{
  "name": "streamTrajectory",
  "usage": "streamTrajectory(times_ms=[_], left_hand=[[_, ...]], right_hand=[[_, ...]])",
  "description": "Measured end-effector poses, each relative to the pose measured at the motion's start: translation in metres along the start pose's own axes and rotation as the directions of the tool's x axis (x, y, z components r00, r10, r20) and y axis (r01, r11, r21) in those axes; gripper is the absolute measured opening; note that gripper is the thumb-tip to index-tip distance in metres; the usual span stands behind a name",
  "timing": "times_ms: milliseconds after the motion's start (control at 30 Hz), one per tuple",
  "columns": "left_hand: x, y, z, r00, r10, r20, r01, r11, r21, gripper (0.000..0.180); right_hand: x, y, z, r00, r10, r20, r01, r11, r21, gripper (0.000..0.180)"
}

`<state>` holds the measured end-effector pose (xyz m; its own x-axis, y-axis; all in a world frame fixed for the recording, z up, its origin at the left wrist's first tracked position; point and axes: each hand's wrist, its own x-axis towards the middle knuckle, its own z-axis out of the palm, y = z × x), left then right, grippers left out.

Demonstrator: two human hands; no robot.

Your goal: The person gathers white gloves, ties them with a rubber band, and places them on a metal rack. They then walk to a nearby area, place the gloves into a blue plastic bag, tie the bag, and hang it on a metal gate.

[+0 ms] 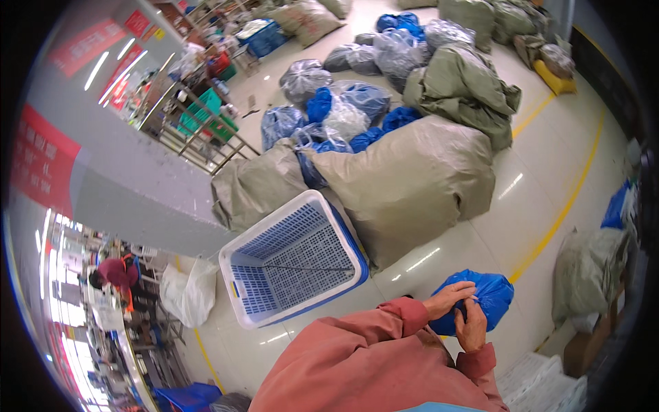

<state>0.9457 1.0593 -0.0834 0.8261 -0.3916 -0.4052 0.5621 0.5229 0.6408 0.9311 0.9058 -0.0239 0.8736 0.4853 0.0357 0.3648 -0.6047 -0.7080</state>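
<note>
A full blue plastic bag (495,294) is in front of me at the lower right, its top gathered into creases. My left hand (447,299) lies over its near left side, fingers closed on the gathered plastic. Just below, my right hand (471,326) pinches the same gathered part, its fingertips close to those of the left. What the bag contains is hidden. To the left of my hands, a white and blue plastic basket (237,253) with perforated walls stands tilted in view, a thin dark strip lying across its inside.
Large olive woven sacks (419,185) lie beyond the basket, with several clear and blue bags (357,103) heaped behind. A grey pillar (151,178) rises at left. Another sack (587,275) stands at right. A person (118,273) works at far left near a white sack (189,295).
</note>
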Motion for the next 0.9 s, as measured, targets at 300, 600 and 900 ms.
streamTrajectory(times_ms=[300,600,900], left_hand=[[0.0,0.011,0.027,0.957,0.18,-0.228,-0.189,0.982,-0.019,0.085],[-0.036,0.028,0.019,0.891,0.334,-0.307,-0.22,0.91,0.351,0.069],[-0.014,0.021,0.04,0.849,0.494,0.187,-0.419,0.415,0.808,0.071]], right_hand=[[0.051,0.031,-0.006,0.985,-0.083,0.15,0.01,0.901,0.434,0.056],[0.079,0.057,-0.047,0.946,-0.013,0.323,-0.279,0.47,0.838,0.056],[0.085,0.04,-0.082,0.611,-0.351,0.71,-0.569,0.43,0.701,0.046]])
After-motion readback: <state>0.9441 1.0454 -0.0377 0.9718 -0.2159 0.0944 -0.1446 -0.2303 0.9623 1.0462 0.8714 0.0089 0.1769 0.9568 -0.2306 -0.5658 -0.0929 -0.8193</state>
